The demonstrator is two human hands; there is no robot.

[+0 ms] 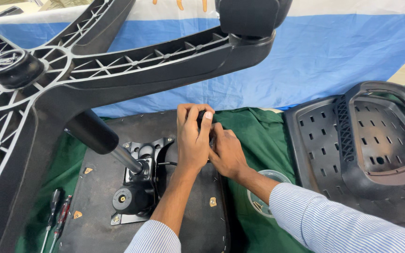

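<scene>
The left hand (192,140) is clenched around a small black knob (201,115) at the far edge of the upturned chair seat (97,197), fingers curled over its top. The right hand (227,152) presses in just beside it, fingers bent and touching the left hand; whether it grips anything of its own I cannot tell — the left hand hides its fingertips. Near the wrists, a black metal plate (139,154) is bolted to the seat's underside, and a steel column (126,159) rises from it to the star-shaped chair base (85,70), tilted overhead. The seat lies on a green cloth (251,136) over the worktop. Further out — two screwdrivers (57,218) to the left, a clear round tub (266,192) by the right sleeve, a black plastic chair back (366,145) to the right.
</scene>
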